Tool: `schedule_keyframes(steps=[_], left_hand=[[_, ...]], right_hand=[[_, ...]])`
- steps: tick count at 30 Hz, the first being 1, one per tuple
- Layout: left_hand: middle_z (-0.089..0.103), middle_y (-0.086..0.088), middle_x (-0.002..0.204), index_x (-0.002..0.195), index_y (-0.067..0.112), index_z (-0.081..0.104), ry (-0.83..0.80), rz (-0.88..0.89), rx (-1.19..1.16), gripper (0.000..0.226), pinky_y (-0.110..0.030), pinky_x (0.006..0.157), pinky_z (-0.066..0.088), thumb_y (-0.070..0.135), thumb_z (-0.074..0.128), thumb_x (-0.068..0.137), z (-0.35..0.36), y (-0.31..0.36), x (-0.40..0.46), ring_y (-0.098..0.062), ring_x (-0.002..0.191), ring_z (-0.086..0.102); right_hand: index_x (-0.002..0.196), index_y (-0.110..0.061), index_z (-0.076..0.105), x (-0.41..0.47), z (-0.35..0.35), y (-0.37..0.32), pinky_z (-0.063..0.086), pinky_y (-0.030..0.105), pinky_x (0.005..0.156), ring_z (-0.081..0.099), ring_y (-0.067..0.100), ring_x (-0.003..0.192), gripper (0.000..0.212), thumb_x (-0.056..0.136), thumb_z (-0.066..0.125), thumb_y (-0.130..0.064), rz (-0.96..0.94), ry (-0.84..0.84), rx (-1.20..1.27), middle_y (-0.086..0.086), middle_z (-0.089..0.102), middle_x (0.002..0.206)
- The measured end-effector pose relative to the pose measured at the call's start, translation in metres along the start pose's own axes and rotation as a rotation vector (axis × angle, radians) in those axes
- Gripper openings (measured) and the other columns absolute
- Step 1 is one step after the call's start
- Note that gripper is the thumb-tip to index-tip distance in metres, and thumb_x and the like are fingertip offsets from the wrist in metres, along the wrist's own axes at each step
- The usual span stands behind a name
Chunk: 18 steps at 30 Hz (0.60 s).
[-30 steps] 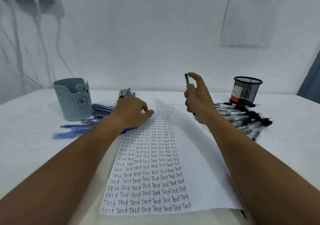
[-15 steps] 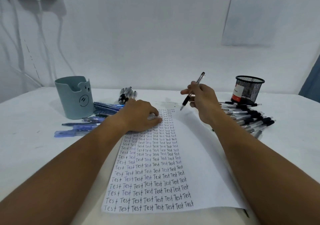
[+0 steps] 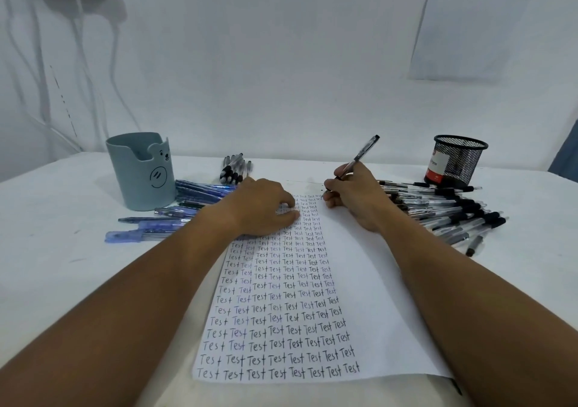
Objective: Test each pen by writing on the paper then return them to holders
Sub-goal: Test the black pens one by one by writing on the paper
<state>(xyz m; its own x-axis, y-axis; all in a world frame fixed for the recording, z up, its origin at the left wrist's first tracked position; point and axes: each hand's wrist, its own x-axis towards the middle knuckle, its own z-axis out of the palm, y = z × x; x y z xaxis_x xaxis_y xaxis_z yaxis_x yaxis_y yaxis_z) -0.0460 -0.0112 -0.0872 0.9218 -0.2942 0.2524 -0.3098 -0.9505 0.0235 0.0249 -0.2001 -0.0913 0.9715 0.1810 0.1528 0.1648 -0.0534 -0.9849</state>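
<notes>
Risks noted first. Paper (image 3: 359, 281) lay loose on the worktop (image 3: 62, 281), pinned only by the left hand (image 3: 262, 211), whose fingers rested on the upper written columns w/ nothing held in its grip. If that hand lifted mid-stroke, the sheet would likely skid under the nib. The palm also sat on earlier ink; smearing was possible if not dry.

Right hand (image 3: 356, 197) had its grip closed round the pen (image 3: 359, 159), tip down at the top edge of the sheet, just beside the last "Test" column; whether the nib touched paper could not be told. Little blank margin was left above, so the mark could run off onto the worktop.

Black pens (image 3: 444, 215) were heaped loose just behind the right wrist; a sleeve or forearm sweep could roll some off. Mixing tested and untested stock was a further hazard, as both holders stood apart from the piles: mesh holder (image 3: 456, 162) far right, grey bear holder (image 3: 140, 172) far left w/ blue pens (image 3: 194, 193) beside it.

Pen: slim, clear barrel, black grip section and end cap, tilted away from the person.
</notes>
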Motion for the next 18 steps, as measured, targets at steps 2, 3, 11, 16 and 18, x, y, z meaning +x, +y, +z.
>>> schedule_keyframes(steps=[2, 3, 11, 16, 18], left_hand=[[0.064, 0.003, 0.121, 0.120, 0.026, 0.066, 0.004, -0.002, 0.011, 0.041, -0.039, 0.104, 0.034, 0.052, 0.046, 0.095, -0.0005, 0.0005, -0.0004, -0.017, 0.116, 0.055], [0.064, 0.003, 0.122, 0.120, 0.026, 0.065, 0.005, -0.005, 0.017, 0.041, -0.039, 0.104, 0.034, 0.053, 0.046, 0.095, -0.0006, 0.0009, -0.0004, -0.016, 0.116, 0.055], [0.061, 0.006, 0.125, 0.122, 0.029, 0.062, -0.011, -0.028, 0.062, 0.042, -0.038, 0.103, 0.026, 0.056, 0.044, 0.095, -0.0030, 0.0027, 0.0007, -0.014, 0.120, 0.051], [0.060, 0.006, 0.125, 0.122, 0.030, 0.061, -0.016, -0.036, 0.067, 0.043, -0.038, 0.102, 0.027, 0.057, 0.043, 0.094, -0.0027, 0.0024, 0.0010, -0.014, 0.119, 0.052], [0.061, 0.006, 0.125, 0.122, 0.030, 0.061, -0.017, -0.036, 0.067, 0.043, -0.038, 0.101, 0.027, 0.057, 0.043, 0.094, -0.0026, 0.0025, 0.0011, -0.014, 0.118, 0.052]], right_hand=[[0.094, -0.010, 0.042, 0.0029, 0.0001, 0.0012, 0.055, 0.033, 0.061, 0.057, 0.027, 0.063, 0.025, 0.089, 0.060, 0.007, 0.020, -0.019, 0.011, 0.018, 0.054, 0.083], [0.094, -0.010, 0.042, 0.0035, -0.0005, 0.0017, 0.055, 0.032, 0.060, 0.058, 0.027, 0.062, 0.026, 0.088, 0.061, 0.008, 0.025, -0.025, 0.011, 0.019, 0.054, 0.084], [0.092, -0.011, 0.041, 0.0022, -0.0036, 0.0059, 0.050, 0.031, 0.055, 0.058, 0.029, 0.061, 0.033, 0.086, 0.061, 0.015, -0.033, -0.066, 0.010, 0.019, 0.054, 0.073], [0.092, -0.011, 0.042, 0.0025, -0.0026, 0.0083, 0.052, 0.031, 0.057, 0.058, 0.030, 0.063, 0.032, 0.086, 0.061, 0.014, -0.042, -0.068, 0.001, 0.020, 0.052, 0.077], [0.091, -0.011, 0.042, 0.0041, -0.0026, 0.0103, 0.052, 0.034, 0.060, 0.058, 0.031, 0.065, 0.031, 0.086, 0.062, 0.012, -0.047, -0.055, -0.025, 0.020, 0.054, 0.077]])
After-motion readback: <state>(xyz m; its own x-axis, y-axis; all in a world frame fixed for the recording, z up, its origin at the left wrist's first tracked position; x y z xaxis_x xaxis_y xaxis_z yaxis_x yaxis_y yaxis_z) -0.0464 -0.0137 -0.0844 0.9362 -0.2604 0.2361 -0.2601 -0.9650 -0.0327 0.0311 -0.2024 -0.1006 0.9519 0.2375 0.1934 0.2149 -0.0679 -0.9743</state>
